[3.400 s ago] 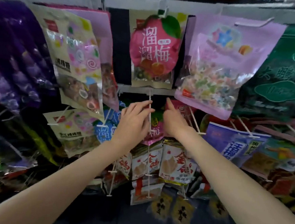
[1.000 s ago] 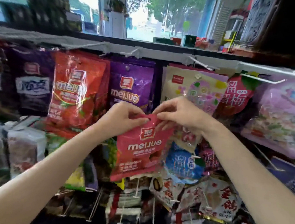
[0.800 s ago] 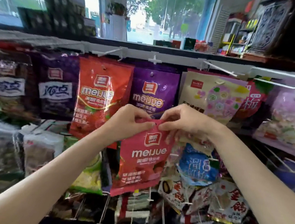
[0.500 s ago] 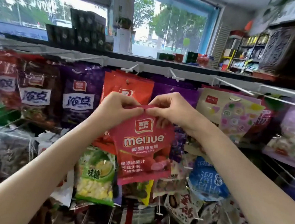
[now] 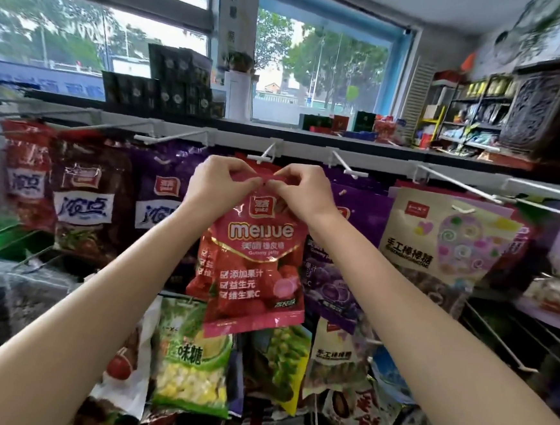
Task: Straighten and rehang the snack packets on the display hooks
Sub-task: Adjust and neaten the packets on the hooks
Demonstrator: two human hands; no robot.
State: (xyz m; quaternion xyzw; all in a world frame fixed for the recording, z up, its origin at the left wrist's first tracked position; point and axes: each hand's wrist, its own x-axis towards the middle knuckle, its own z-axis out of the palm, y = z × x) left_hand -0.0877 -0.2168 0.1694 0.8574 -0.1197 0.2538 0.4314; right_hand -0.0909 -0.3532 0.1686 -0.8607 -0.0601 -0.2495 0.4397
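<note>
Two hands hold one red packet (image 5: 254, 260) up in front of a rack full of snacks. The left hand (image 5: 220, 184) pinches the top edge on the left side, and the right hand (image 5: 302, 190) pinches the top edge on the right side. The fingers (image 5: 241, 170) of both hands are curled tight on that thin top strip, and the two hands almost touch in the middle.

The red packet hangs straight down from the hands. Its long side runs up and down, its top is up near the rail, and its front with the big white word faces the camera. The top edge sits just below one white hook (image 5: 265, 154) (I cannot tell if the hook goes through the hole).

Four short white hooks stick out of the grey rail (image 5: 237, 138) near the hands. Behind the red packet hang two purple packets (image 5: 346, 251), one on each side. To the left is a brown packet (image 5: 85, 203), and further left one more red bag (image 5: 23, 175). To the right is a cream packet (image 5: 444, 238) with pastel swirls. Below hangs a green and yellow packet (image 5: 190, 356).

On the shelf above the rail stand dark boxes (image 5: 168, 82) in a stack by the window.
</note>
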